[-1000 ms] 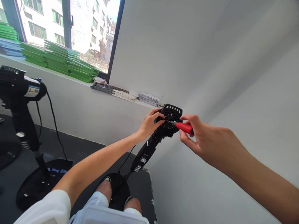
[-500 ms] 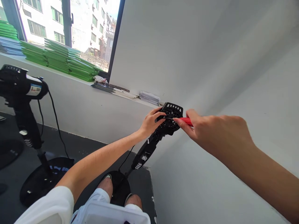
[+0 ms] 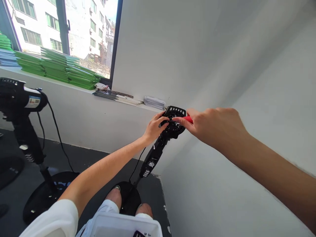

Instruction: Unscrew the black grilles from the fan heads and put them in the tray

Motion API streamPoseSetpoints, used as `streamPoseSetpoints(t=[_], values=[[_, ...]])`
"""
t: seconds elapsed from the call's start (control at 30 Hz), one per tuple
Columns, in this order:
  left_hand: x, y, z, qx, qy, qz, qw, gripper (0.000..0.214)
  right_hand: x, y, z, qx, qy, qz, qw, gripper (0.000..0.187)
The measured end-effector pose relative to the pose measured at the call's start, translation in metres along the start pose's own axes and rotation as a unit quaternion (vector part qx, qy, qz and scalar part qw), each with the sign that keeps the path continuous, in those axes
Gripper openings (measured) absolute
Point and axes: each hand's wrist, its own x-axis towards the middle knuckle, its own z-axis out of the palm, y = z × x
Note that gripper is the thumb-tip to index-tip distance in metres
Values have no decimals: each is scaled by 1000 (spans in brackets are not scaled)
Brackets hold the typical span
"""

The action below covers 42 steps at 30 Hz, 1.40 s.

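A black stand fan (image 3: pixel 154 154) without blades or grille leans upright by the wall, its motor head (image 3: pixel 176 130) facing me. My right hand (image 3: pixel 209 123) is closed round the red handle of a screwdriver (image 3: pixel 189 119). Its thin metal shaft points left across the front of the motor head. My left hand (image 3: pixel 154 128) is at the head's left side, thumb and index finger closed together at the shaft's tip, other fingers by the rim. Whatever small thing lies between those fingertips is hidden.
A white plastic tray (image 3: pixel 103 223) sits on my lap with dark parts inside. Another black stand fan (image 3: pixel 27 131) with a hanging cord stands left. Green folded stacks (image 3: pixel 56 69) and white flat pieces (image 3: pixel 154 102) line the sill. A wall (image 3: pixel 234 197) rises close on my right.
The view has shifted slightly, so the fan head and both hands sit further left. The screwdriver handle has come closer to the motor head's middle; the left hand keeps its grip there.
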Motion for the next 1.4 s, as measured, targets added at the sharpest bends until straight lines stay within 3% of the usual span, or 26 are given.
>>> streamPoseSetpoints(t=[0.1,0.17,0.23,0.33,0.47,0.63,0.73,0.83,1.0,1.13,1.27,1.4], values=[[-2,0,2,13,-17,15,1000,32,7,-3,-8,21,-110,8,994,30],[-4,0,4,15,-20,13,1000,35,10,-6,-16,-29,-163,44,985,31],[-7,0,6,17,-18,11,1000,30,11,-9,-22,-76,-191,69,976,38],[-8,-1,6,1,-17,10,1000,30,10,-12,-28,-31,-222,43,974,35],[6,-1,0,-129,0,-40,991,48,9,-15,-31,-64,-215,64,972,41],[37,8,10,-224,-11,-152,963,46,11,-13,-31,-34,-221,44,974,38],[39,10,20,-219,-13,-131,967,47,10,-11,-30,-86,-218,61,970,41],[31,9,26,-221,2,-114,968,49,8,-12,-32,-50,-215,41,975,37],[26,7,24,-247,33,-117,961,44,9,-18,-39,-72,-212,51,973,44],[27,6,22,-271,58,-127,952,46,9,-21,-40,-25,-250,13,968,37],[26,8,23,-272,78,-111,953,48,8,-23,-38,-69,-212,42,974,46],[25,9,24,-263,64,-102,957,48,8,-22,-37,-51,-203,39,977,43]])
